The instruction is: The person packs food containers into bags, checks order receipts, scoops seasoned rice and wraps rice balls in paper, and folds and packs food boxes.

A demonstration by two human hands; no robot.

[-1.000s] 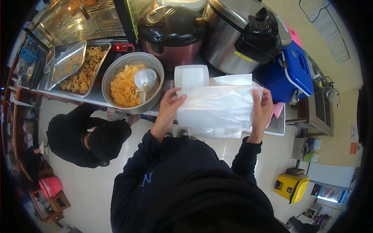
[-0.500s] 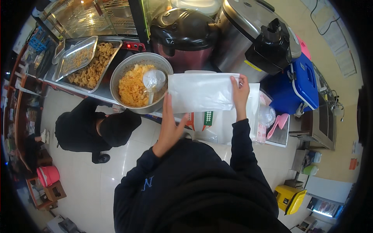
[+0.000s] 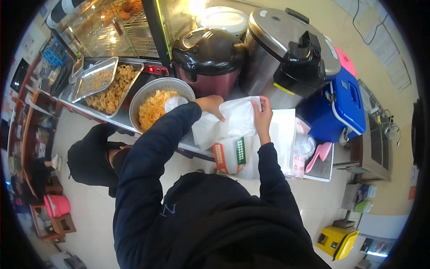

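White plastic bag (image 3: 239, 117) held up over the counter edge, just in front of the dark red rice cooker (image 3: 209, 60). Left hand (image 3: 211, 105) pinches the bag's upper edge at its 10 o'clock; right hand (image 3: 263, 117) grips the edge at 3 o'clock. Step in hand looks like spreading the bag's mouth open. Next move likely calls for parting the two layers. Metal bowl of fried rice (image 3: 154, 107) sits at 9 o'clock, near.
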